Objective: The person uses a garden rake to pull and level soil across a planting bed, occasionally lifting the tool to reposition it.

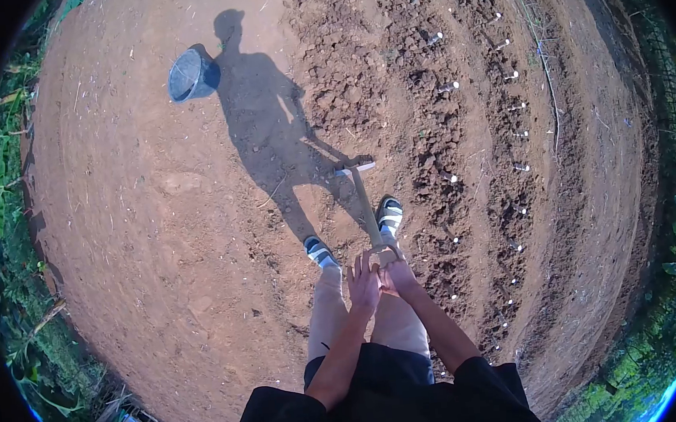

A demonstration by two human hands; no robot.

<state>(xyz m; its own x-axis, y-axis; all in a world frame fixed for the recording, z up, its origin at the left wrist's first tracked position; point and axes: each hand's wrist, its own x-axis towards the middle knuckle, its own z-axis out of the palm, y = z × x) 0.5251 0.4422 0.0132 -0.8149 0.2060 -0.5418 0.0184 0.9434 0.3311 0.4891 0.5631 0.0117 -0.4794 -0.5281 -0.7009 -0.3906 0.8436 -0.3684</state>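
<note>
- Bare soil point(154, 194), with broken clods point(339, 76) alongside.
- The hoe point(367, 209) reaches forward past the feet point(388, 216), its head seemingly grounded.
- Left hand point(364, 286), fingers slightly spread, and right hand point(394, 273), grip unclear, meet at its near end.
- Likely a pause; lifting would call for both hands closing firmly.

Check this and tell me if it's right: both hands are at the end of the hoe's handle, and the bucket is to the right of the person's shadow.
Not quite: the head view shows the bucket to the left of the person's shadow, not the right. The left hand and right hand are indeed at the end of the hoe's handle.
</note>
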